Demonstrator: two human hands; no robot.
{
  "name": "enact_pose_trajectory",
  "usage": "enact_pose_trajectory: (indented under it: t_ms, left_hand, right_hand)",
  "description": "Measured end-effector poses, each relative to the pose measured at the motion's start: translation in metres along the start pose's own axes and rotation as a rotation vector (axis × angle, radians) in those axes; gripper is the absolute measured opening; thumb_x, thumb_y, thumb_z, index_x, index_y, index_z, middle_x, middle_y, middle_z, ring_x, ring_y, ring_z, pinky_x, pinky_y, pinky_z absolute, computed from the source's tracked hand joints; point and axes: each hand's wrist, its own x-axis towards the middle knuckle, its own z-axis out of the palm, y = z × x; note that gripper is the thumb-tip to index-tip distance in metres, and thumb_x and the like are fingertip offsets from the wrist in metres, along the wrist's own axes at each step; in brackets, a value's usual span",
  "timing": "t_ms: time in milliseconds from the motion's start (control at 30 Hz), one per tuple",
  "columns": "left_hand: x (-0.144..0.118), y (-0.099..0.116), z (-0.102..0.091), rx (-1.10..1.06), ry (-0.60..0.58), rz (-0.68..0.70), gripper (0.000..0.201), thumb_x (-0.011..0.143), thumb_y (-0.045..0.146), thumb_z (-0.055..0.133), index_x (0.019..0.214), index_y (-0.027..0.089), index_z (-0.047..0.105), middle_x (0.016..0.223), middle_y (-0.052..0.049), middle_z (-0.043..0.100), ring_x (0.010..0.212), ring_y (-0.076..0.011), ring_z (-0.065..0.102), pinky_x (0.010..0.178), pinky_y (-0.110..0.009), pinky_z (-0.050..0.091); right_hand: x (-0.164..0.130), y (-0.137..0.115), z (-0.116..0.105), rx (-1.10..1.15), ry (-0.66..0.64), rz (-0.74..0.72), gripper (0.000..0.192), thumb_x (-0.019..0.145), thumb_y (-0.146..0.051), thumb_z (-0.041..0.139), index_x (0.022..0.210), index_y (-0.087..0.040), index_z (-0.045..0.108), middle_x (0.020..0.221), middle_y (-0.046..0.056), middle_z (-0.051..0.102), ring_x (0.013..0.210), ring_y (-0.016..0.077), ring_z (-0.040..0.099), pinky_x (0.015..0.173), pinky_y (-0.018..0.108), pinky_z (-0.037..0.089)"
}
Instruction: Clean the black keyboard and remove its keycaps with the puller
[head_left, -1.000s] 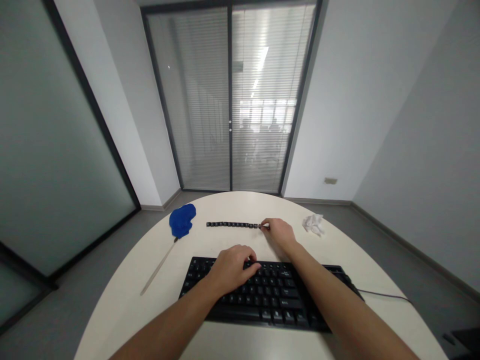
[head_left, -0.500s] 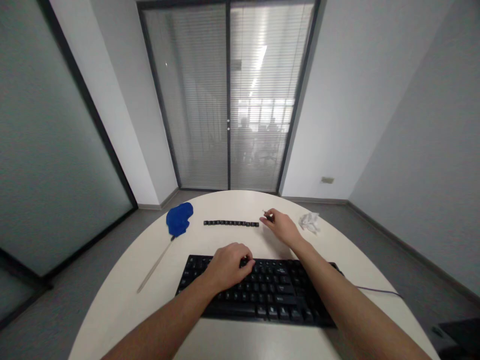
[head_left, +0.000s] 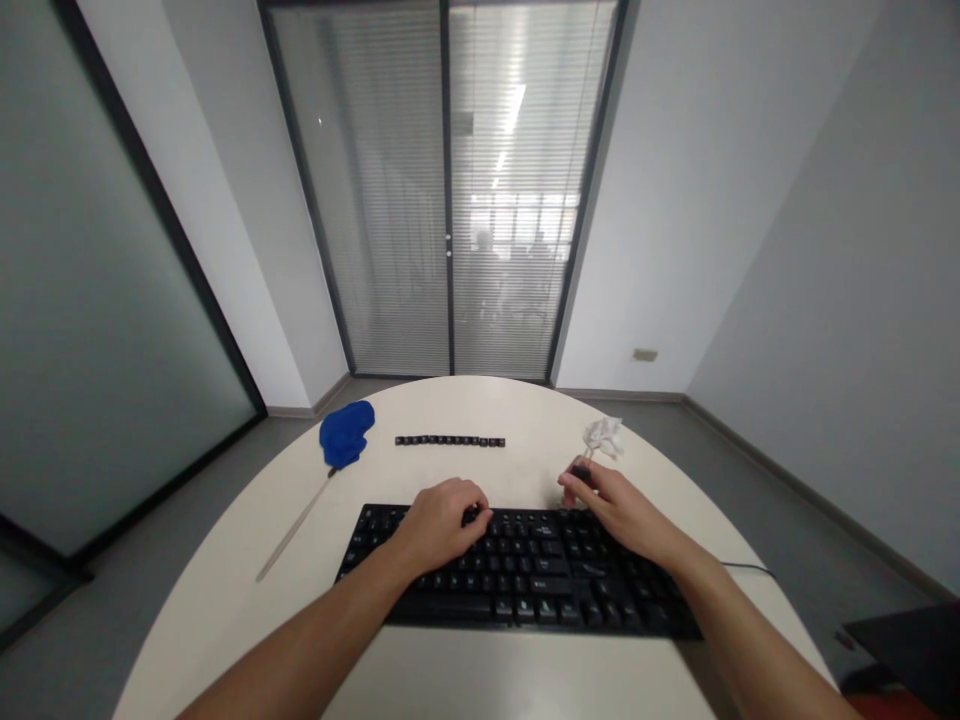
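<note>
A black keyboard (head_left: 517, 582) lies before me, partly covered by both hands. My left hand (head_left: 442, 520) rests on its upper left part, closed with the fingers curled and the thumb near the index finger. Whatever those fingers may hold is hidden. Just above the keyboard's upper right part, my right hand (head_left: 611, 500) is closed on a small keycap puller (head_left: 581, 471), with a dark body and thin, pale wire prongs pointing away from me. Beyond the keyboard, several black keycaps (head_left: 450, 440) form a straight row on the table.
On the left of the round white table (head_left: 465, 670) lies a blue cloth-like piece (head_left: 345, 436) with a thin pale stick (head_left: 296, 528). Crumpled white tissue (head_left: 603, 436) sits at the right. A cable (head_left: 750, 568) runs off the keyboard's right side.
My right hand has moved from beside the right end of the keycap row back toward me and rightward, keeping the puller. My left hand stays on the keyboard. The view has shifted slightly.
</note>
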Motion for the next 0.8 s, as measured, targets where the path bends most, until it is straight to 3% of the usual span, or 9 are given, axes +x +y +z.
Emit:
enact_pose_trajectory:
  t_ms: [233,600,800]
  left_hand:
    - [0.0,-0.001,0.001,0.0,0.002,0.001,0.012,0.09,0.024,0.054,0.084,0.021,0.064,0.084,-0.001,0.068,0.082,-0.0169,0.06,0.074,-0.028,0.044]
    - [0.002,0.001,-0.001,-0.001,-0.023,-0.014,0.012,0.089,0.024,0.054,0.084,0.021,0.065,0.087,-0.001,0.069,0.083,-0.0172,0.06,0.075,-0.028,0.045]
    - [0.001,0.0,0.0,-0.005,-0.015,-0.009,0.012,0.09,0.024,0.055,0.084,0.021,0.064,0.086,-0.001,0.069,0.082,-0.017,0.06,0.074,-0.028,0.044]
  right_hand:
    - [0.0,0.01,0.004,0.012,-0.02,0.004,0.039,0.098,-0.05,0.04,0.079,-0.021,0.057,0.078,0.003,0.068,0.076,0.0199,0.063,0.076,0.031,0.046]
    - [0.001,0.005,0.008,-0.025,-0.087,-0.037,0.034,0.094,-0.049,0.049,0.079,-0.02,0.06,0.078,0.003,0.068,0.075,0.0198,0.061,0.068,0.028,0.046]
    - [0.001,0.017,0.003,-0.081,-0.097,0.02,0.044,0.095,-0.051,0.044,0.075,-0.018,0.066,0.073,0.003,0.07,0.069,0.0202,0.062,0.063,0.027,0.044]
